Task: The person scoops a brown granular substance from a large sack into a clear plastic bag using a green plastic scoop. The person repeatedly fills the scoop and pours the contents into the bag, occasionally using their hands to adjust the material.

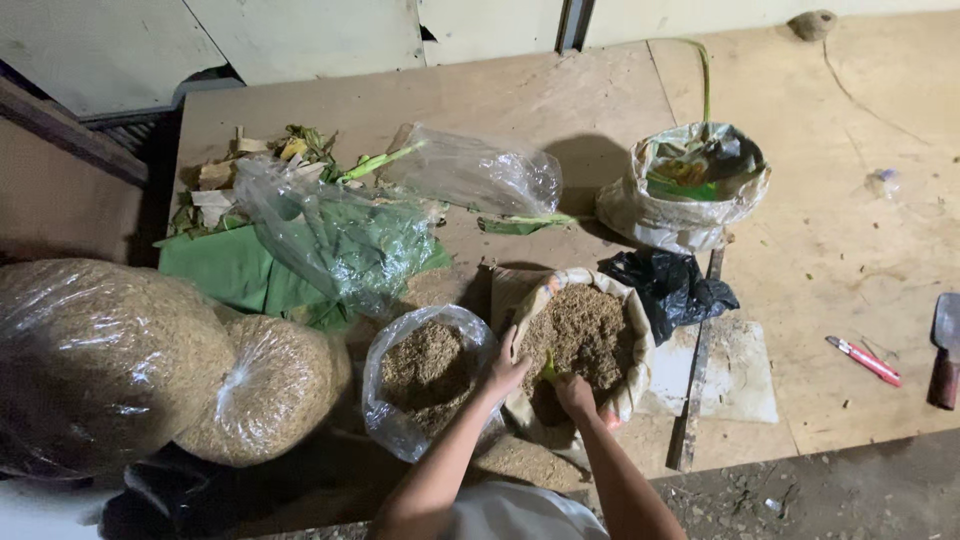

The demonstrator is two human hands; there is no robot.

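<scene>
Head view: left hand (507, 368) grips the sack (585, 345) rim at 9 o'clock, fingers clamped. Right hand (575, 392) inside at 6 o'clock in brown shredded material (590, 325); finger state indeterminate. Clear bag (425, 380) adjoins at 9 o'clock.

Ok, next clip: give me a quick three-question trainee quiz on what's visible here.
1. True or false: the left hand rests on the rim of the open sack.
2. Which lies right of the sack: (a) black bag, (b) clear bag of brown material?
3. What colour is the pen-like tool on the board?

Key: 1 true; 2 a; 3 red and white.
</scene>
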